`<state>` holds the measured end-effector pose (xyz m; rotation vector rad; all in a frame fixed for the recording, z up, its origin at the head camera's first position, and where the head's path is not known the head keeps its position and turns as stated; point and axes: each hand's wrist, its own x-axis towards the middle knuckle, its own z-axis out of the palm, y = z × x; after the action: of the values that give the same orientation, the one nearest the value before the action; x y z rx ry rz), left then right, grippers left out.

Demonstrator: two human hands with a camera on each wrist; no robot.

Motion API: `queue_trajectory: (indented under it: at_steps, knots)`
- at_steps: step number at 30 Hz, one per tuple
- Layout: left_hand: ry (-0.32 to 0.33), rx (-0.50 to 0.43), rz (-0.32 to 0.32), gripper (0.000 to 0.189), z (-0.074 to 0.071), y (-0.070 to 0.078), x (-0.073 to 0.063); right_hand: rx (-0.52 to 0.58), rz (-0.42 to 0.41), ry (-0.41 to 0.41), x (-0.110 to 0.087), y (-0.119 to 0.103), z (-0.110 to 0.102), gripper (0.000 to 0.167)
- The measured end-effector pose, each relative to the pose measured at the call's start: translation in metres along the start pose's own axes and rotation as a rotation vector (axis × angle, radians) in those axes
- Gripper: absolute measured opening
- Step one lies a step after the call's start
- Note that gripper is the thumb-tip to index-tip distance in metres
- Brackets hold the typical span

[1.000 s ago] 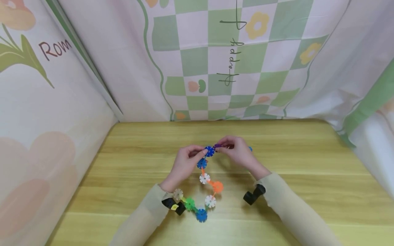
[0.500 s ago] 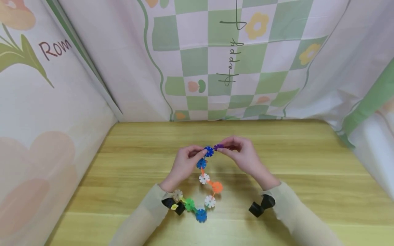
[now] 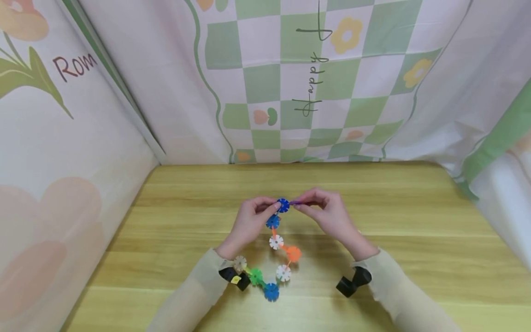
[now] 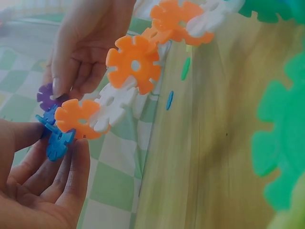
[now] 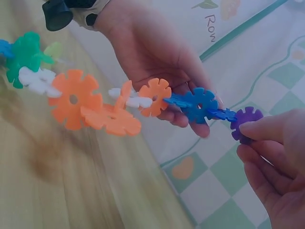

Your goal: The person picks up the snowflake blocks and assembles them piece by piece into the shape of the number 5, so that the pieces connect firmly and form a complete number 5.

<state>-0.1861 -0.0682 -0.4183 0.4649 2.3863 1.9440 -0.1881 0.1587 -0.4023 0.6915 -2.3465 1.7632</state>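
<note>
My left hand (image 3: 249, 222) pinches a dark blue snowflake disc (image 3: 284, 205) between thumb and fingers. It ends a chain of notched plastic discs in blue, orange, white and green. Facing it, my right hand (image 3: 327, 213) pinches a purple snowflake disc (image 5: 250, 116) by thumb and forefinger. In the right wrist view the purple disc meets the edge of the dark blue one. The chain runs back through an orange disc (image 3: 293, 254), a white disc (image 3: 284, 273), a lower blue disc (image 3: 271, 292) and a green disc (image 3: 256, 276) near the left wrist.
A loose green disc (image 4: 185, 68) and a loose blue disc (image 4: 169, 100) lie on the wooden table (image 3: 186, 193). A checked curtain (image 3: 298, 92) hangs behind the table's far edge, with a printed cloth (image 3: 74, 152) at the left.
My right hand drew slightly away to the right, then turned the purple disc so it shows nearly edge-on in the head view. My left hand and the chain stay almost in place.
</note>
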Motion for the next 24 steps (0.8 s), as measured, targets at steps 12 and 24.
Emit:
queue_trajectory:
  at_steps: [12,24]
  knots:
    - [0.002,-0.01,0.015,0.022,0.002,0.0,-0.003,0.021,-0.069,-0.061,0.0,0.009,-0.002,0.014]
    - [-0.004,-0.065,0.034,0.022,0.004,-0.001,-0.001,0.058,-0.108,-0.031,-0.003,0.011,0.001,0.016]
